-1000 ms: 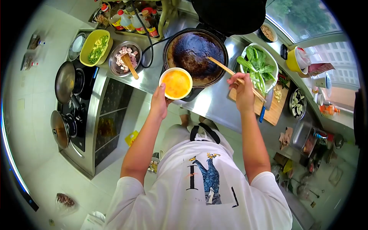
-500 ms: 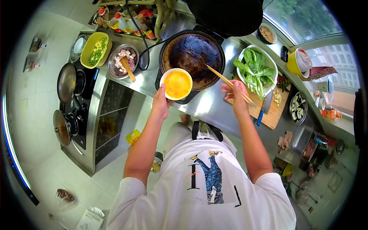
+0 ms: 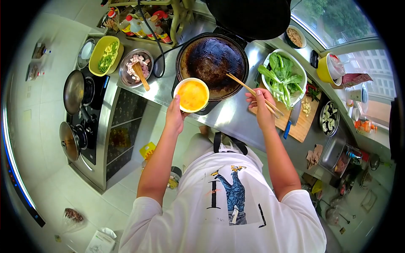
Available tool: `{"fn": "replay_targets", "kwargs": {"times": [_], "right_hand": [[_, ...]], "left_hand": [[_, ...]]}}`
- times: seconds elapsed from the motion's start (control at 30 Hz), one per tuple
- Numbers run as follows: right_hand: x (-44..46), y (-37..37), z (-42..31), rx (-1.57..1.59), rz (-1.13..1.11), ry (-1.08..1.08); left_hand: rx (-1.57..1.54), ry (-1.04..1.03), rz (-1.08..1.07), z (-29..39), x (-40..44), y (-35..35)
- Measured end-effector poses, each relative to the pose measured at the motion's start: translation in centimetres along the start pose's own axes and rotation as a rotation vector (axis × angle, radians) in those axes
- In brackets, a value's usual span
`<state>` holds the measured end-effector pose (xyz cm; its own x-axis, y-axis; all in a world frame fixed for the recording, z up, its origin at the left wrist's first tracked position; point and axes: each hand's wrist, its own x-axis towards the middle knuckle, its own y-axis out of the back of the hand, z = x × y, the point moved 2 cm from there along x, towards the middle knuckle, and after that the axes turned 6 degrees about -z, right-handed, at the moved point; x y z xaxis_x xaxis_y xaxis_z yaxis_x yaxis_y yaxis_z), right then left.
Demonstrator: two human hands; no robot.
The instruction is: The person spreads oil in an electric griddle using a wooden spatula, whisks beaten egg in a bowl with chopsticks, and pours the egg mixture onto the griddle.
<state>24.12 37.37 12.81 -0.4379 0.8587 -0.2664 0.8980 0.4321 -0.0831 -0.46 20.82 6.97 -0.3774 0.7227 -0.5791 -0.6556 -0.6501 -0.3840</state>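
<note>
My left hand (image 3: 175,114) grips a white bowl (image 3: 191,95) of beaten yellow egg by its rim, over the near left edge of a round dark pan (image 3: 215,63). Chopsticks (image 3: 242,84) are held in my right hand (image 3: 261,105), their tips over the pan's right side. The pan's black lid (image 3: 249,17) stands raised behind it. Right of my right hand are a white basket of leafy greens (image 3: 282,78) and a wooden board (image 3: 304,126) with a knife (image 3: 292,118) and chopped garlic (image 3: 306,107).
To the left are a metal bowl of cut meat with a wooden spatula (image 3: 139,69), a yellow-green container of vegetables (image 3: 106,55), and a stove with two lidded pans. Sauce bottles (image 3: 137,27) stand behind. A bowl of dark-skinned pieces (image 3: 329,119) and a sink (image 3: 333,154) are at right.
The camera view has shifted slightly. Over the last second the chopsticks have moved a little left with my right hand, and the bowl has tilted slightly and moved a little left.
</note>
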Motion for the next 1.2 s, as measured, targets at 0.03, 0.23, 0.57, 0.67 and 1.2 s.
{"fn": "replay_targets", "kwargs": {"times": [0.03, 0.23, 0.57, 0.67, 1.2], "right_hand": [[0.0, 0.0, 0.1, 0.005, -0.002, -0.006], [-0.2, 0.0, 0.3, -0.046, -0.017, 0.034], [-0.3, 0.0, 0.0, -0.088, -0.024, 0.056], [-0.4, 0.2, 0.0, -0.070, -0.045, 0.044], [-1.4, 0.2, -0.7, -0.176, -0.025, 0.073]], "left_hand": [[0.003, 0.000, 0.005, 0.1, -0.2, 0.0], [-0.008, 0.019, 0.033, 0.4, -0.8, 0.0], [-0.046, 0.004, 0.045, 0.3, -1.5, 0.2], [-0.057, -0.005, 0.031, 0.3, -1.8, 0.1], [-0.089, -0.032, 0.045, -0.5, -2.8, 0.1]]}}
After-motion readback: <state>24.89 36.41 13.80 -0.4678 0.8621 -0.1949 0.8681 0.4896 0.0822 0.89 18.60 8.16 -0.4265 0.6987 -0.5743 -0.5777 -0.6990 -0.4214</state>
